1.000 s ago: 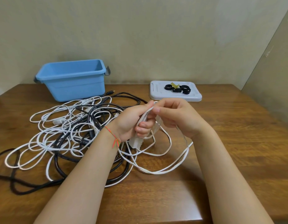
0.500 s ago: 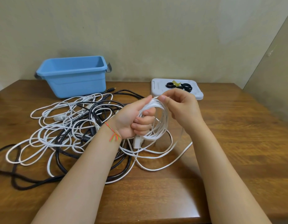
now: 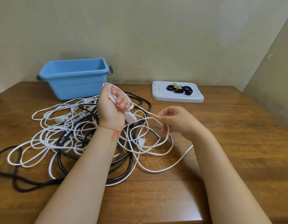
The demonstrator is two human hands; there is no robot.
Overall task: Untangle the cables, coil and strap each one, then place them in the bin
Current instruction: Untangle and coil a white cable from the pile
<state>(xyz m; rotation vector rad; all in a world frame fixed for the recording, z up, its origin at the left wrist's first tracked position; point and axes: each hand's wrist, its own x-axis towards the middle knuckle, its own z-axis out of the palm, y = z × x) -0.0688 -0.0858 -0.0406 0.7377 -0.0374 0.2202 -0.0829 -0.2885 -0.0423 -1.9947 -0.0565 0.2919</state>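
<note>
Half a second ago both hands met at a small coil of thin white cable held between them; now they have drawn apart. The left hand point(image 3: 113, 109) is raised above the tangle, fingers curled round the few white loops point(image 3: 122, 97) already gathered, with a white rectangular plug point(image 3: 130, 118) hanging just below its palm. The right hand point(image 3: 174, 122) has dropped out to the right and pinches the same thin white cable point(image 3: 149, 113) between thumb and forefinger, its other fingers loosely bent, so a short taut run spans the two hands. This reads as the draw stroke of a coiling cycle: slack is being pulled free for the next loop, and the coil is only a few turns along. Much of that cable lies in loose rings on the brown wooden table point(image 3: 237, 159), and the pile of white and thick black cables point(image 3: 64, 139) sits to the left, some black cord passing under the left forearm. The open blue plastic bin point(image 3: 72, 83) stands at the back left, near the wall, and shows nothing inside from this angle. A white flat tray point(image 3: 161, 94) at the back right carries several black strap rings point(image 3: 180, 90) and a yellowish scrap. A plain beige wall point(image 3: 156, 38) closes the scene behind.
</note>
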